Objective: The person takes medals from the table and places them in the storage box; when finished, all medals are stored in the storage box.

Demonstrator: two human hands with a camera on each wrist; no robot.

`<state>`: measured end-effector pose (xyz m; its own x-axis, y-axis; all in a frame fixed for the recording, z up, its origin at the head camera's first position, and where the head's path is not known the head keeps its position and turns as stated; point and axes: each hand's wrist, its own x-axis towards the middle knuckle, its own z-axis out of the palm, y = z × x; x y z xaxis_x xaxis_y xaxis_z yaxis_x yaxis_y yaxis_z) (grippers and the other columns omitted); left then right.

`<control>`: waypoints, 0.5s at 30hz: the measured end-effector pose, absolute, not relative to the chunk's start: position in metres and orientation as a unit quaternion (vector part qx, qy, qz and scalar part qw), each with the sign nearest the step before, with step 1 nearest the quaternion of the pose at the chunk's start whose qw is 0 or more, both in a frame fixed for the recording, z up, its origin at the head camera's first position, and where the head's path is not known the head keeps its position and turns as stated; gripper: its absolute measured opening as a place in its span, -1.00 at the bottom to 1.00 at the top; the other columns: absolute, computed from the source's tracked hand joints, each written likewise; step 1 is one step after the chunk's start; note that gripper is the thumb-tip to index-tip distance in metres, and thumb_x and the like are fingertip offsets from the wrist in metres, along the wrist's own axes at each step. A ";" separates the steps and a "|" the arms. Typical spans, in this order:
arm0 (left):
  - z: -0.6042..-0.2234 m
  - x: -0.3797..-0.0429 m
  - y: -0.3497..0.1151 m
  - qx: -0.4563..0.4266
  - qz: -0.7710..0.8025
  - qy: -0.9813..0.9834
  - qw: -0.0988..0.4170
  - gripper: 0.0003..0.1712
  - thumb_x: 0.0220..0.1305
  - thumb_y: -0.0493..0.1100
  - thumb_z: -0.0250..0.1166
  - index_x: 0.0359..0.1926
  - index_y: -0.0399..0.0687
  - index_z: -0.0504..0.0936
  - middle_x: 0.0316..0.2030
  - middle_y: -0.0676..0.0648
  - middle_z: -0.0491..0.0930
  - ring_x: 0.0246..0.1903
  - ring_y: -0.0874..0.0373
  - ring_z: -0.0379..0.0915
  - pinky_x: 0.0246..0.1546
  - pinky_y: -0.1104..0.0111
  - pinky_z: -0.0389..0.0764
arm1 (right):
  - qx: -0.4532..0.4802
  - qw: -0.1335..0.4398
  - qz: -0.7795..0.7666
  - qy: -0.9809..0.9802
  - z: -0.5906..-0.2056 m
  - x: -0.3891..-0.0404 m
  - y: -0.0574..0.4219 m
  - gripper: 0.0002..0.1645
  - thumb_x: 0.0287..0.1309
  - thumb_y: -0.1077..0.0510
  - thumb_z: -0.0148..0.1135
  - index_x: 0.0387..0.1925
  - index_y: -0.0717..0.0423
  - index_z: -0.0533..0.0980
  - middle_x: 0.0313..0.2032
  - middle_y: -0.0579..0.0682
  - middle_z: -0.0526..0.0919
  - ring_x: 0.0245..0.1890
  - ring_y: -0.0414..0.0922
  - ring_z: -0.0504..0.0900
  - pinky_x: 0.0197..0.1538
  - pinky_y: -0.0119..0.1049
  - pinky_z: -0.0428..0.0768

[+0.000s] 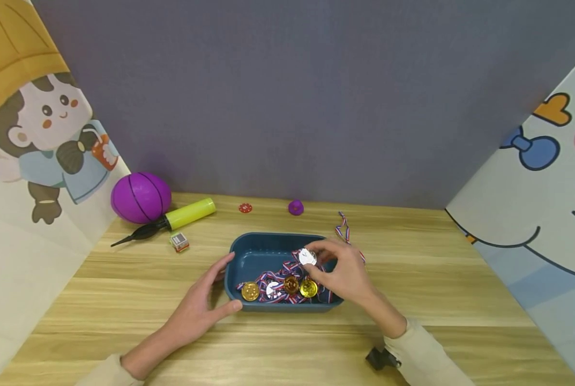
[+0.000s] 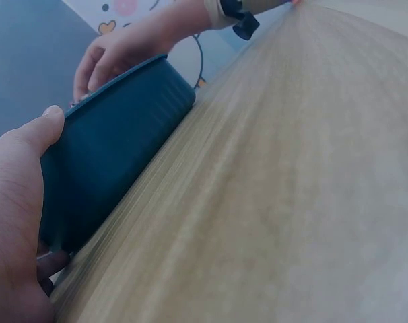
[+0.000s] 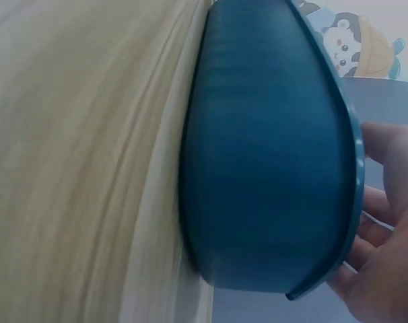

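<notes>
A dark blue plastic bin (image 1: 287, 307) stands on the table with medals and tangled striped ribbons inside. My left hand (image 1: 198, 311) holds the bin's left end, thumb at the front corner of the rim and fingers along the end wall. My right hand (image 1: 342, 271) pinches a shiny silver medal (image 1: 307, 257) between thumb and fingers over the bin's right side. Below it lie a gold medal (image 1: 251, 291), a silver one (image 1: 273, 290), a bronze one (image 1: 291, 284) and a yellow-gold one (image 1: 308, 288). In the right wrist view the bin wall hides the medals.
A striped ribbon (image 1: 342, 228) lies behind the bin's right back corner. To the left are a purple ball (image 1: 141, 198), a yellow hand pump (image 1: 191, 213) and a small cube (image 1: 179, 242). A red chip (image 1: 245, 208) and a purple ring-shaped piece (image 1: 296, 207) lie near the back wall.
</notes>
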<state>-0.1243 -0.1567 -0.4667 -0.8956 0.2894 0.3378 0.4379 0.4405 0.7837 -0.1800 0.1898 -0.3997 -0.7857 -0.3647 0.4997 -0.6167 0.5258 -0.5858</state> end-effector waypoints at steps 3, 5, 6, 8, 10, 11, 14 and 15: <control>-0.467 -0.124 -0.156 -0.215 -0.483 -0.846 0.075 0.16 0.35 -0.01 0.62 0.78 0.22 0.13 0.50 -0.22 0.52 0.41 -0.19 0.54 0.47 -0.34 0.40 | 0.288 0.160 0.362 -0.872 -0.401 -0.180 0.193 -0.65 0.15 0.21 0.68 0.00 0.07 0.81 -0.17 -0.11 0.79 -0.37 -0.16 0.77 -0.22 -0.02 0.81; -0.467 -0.124 -0.156 -0.214 -0.483 -0.846 0.075 0.16 0.35 -0.01 0.62 0.78 0.22 0.13 0.50 -0.22 0.53 0.41 -0.18 0.54 0.47 -0.33 0.40 | 0.293 0.165 0.339 -0.879 -0.402 -0.179 0.195 -0.67 0.14 0.19 0.68 -0.04 0.07 0.83 -0.16 -0.11 0.78 -0.38 -0.15 0.72 -0.27 -0.12 0.75; -0.467 -0.124 -0.156 -0.214 -0.483 -0.846 0.075 0.16 0.35 -0.01 0.62 0.78 0.23 0.13 0.50 -0.22 0.53 0.42 -0.18 0.54 0.47 -0.33 0.40 | 0.296 0.169 0.327 -0.882 -0.403 -0.179 0.196 -0.68 0.13 0.17 0.68 -0.05 0.07 0.83 -0.16 -0.12 0.77 -0.38 -0.13 0.69 -0.29 -0.17 0.71; -0.467 -0.124 -0.156 -0.214 -0.483 -0.845 0.075 0.16 0.35 -0.01 0.62 0.78 0.23 0.13 0.49 -0.21 0.53 0.41 -0.17 0.54 0.48 -0.32 0.39 | 0.301 0.175 0.306 -0.886 -0.403 -0.177 0.199 -0.69 0.12 0.14 0.69 -0.07 0.06 0.85 -0.15 -0.12 0.76 -0.37 -0.09 0.64 -0.31 -0.23 0.61; -0.467 -0.125 -0.156 -0.215 -0.485 -0.845 0.075 0.16 0.35 -0.02 0.62 0.78 0.23 0.13 0.49 -0.21 0.53 0.41 -0.17 0.54 0.47 -0.32 0.40 | 0.305 0.178 0.288 -0.890 -0.405 -0.176 0.202 -0.69 0.12 0.13 0.70 -0.08 0.04 0.85 -0.15 -0.13 0.75 -0.35 -0.06 0.61 -0.28 -0.28 0.55; -0.467 -0.125 -0.156 -0.215 -0.485 -0.844 0.075 0.16 0.35 -0.02 0.62 0.78 0.22 0.13 0.49 -0.22 0.54 0.41 -0.18 0.54 0.47 -0.33 0.40 | 0.307 0.177 0.283 -0.891 -0.405 -0.175 0.203 -0.69 0.12 0.13 0.70 -0.07 0.04 0.86 -0.15 -0.13 0.74 -0.34 -0.05 0.60 -0.27 -0.27 0.55; -0.468 -0.125 -0.156 -0.214 -0.484 -0.845 0.076 0.16 0.35 -0.01 0.62 0.78 0.22 0.13 0.48 -0.21 0.54 0.41 -0.17 0.55 0.47 -0.33 0.41 | 0.310 0.171 0.264 -0.897 -0.405 -0.173 0.207 -0.65 0.10 0.13 0.72 -0.05 0.06 0.86 -0.17 -0.10 0.69 -0.30 -0.04 0.59 -0.17 -0.18 0.56; -0.468 -0.125 -0.157 -0.213 -0.484 -0.845 0.077 0.16 0.35 -0.01 0.62 0.78 0.23 0.13 0.48 -0.21 0.54 0.40 -0.17 0.55 0.47 -0.33 0.41 | 0.309 0.169 0.256 -0.900 -0.405 -0.172 0.208 -0.64 0.09 0.13 0.73 -0.05 0.06 0.86 -0.18 -0.09 0.67 -0.28 -0.06 0.57 -0.13 -0.14 0.56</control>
